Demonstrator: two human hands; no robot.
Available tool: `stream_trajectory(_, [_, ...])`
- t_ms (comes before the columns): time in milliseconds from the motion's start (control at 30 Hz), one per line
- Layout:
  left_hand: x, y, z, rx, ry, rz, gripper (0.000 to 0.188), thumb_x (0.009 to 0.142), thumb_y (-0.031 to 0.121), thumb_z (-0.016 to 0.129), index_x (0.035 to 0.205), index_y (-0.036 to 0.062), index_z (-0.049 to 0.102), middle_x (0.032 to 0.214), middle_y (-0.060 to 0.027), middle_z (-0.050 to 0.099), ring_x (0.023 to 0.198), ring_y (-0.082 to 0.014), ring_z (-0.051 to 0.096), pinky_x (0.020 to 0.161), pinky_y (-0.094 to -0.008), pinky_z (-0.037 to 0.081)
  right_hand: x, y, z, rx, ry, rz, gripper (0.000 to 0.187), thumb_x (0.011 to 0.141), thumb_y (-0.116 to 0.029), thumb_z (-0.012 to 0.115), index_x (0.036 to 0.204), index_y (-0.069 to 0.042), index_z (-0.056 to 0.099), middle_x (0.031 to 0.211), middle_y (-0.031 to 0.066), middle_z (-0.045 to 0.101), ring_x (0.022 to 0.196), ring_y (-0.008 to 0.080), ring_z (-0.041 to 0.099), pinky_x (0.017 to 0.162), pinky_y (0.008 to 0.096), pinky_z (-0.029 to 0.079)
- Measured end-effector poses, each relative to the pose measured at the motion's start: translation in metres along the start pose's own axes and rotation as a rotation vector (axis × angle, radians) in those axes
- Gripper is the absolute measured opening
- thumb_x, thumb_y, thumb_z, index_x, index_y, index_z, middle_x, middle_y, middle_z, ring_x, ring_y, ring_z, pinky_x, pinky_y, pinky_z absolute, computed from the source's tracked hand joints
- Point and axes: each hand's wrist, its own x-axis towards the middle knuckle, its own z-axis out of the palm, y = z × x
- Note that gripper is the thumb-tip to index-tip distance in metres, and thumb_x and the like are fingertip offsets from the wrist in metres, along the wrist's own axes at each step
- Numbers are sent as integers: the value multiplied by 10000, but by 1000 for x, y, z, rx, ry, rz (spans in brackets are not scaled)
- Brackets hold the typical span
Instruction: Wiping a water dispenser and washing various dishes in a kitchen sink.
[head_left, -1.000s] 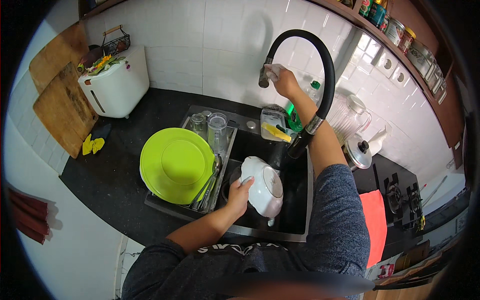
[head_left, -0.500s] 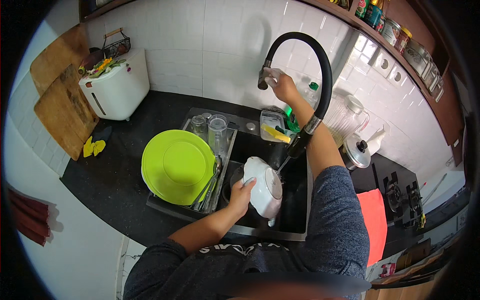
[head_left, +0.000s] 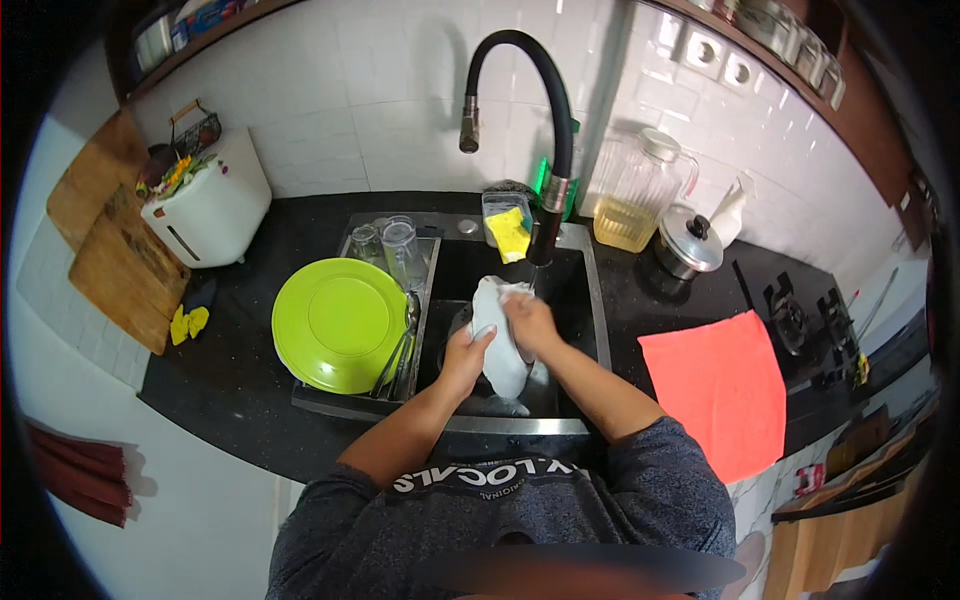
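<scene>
A black, speckled table (head_left: 225, 375) runs along a white tiled wall (head_left: 390, 115), with a sink (head_left: 601, 345) set into it. At its left end stand wooden boards (head_left: 120, 265) and a white box (head_left: 212, 205). A green plate (head_left: 338, 325) lies on the drainer beside two glasses (head_left: 402, 255) and some cutlery (head_left: 402, 350). The black tap (head_left: 562, 120) arches up behind the sink, near a yellow sponge (head_left: 511, 236). Over to the right I see a jug (head_left: 625, 190) of pale yellow liquid, a lidded pot (head_left: 690, 245), a red cloth (head_left: 720, 395) and a stove (head_left: 790, 325).

The white bowl (head_left: 505, 365) is between the hands, steeply tilted over the basin. The left hand (head_left: 465, 360) grips its left side, thumb laid across it. The right hand (head_left: 530, 320) is at the bowl's upper right, fingers curled against it — it's blurred, and I can't tell whether it holds anything.
</scene>
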Motion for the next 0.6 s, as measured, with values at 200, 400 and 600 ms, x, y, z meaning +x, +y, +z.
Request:
stream_trajectory(200, [9, 2, 2, 251, -76, 21, 232, 837, 110, 528, 1030, -15, 555, 897, -55, 602, 807, -112, 552, 726, -248, 428, 24, 13, 3, 0, -45, 303, 456, 850, -330, 471, 1164, 1, 485, 992, 229, 585, 974, 356, 552, 851, 391, 410])
stream_trajectory(400, [8, -2, -1, 265, -50, -28, 263, 836, 111, 529, 1062, -24, 536, 950, -73, 595, 862, -145, 559, 788, -277, 423, 87, 67, 18, 670, 284, 457, 249, 807, -204, 557, 956, -12, 501, 715, 126, 601, 566, 221, 609, 519, 333, 507])
stream_trajectory(600, [4, -9, -5, 263, -47, -18, 250, 826, 106, 543, 1041, -22, 548, 946, -72, 598, 842, -142, 562, 776, -271, 426, 101, 100, 14, 851, 401, 609, 299, 804, -100, 492, 1074, -19, 391, 661, 96, 562, 488, 170, 570, 386, 264, 465])
